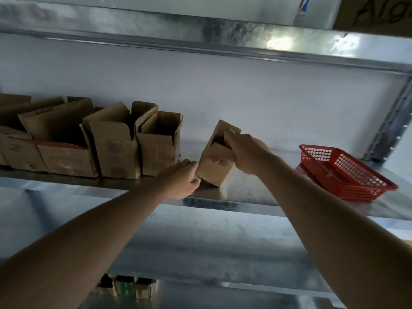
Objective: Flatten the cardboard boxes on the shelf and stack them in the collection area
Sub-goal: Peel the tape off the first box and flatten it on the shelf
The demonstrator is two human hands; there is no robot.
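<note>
The small cardboard box (217,156) stands tilted on the metal shelf (245,192), apart from the row of open boxes (116,143) to its left, its long axis leaning up and away. The right hand (247,152) grips its open top; the left hand (181,178) pinches its lower left corner. Red markings on its front are too blurred to read.

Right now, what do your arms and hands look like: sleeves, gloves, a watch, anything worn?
Both arms are bare from the bottom frame edge to the wrists: no sleeves show. The left hand and the right hand wear no gloves. No watch, band or ring can be seen on either, though the dim light hides fine detail.
</note>
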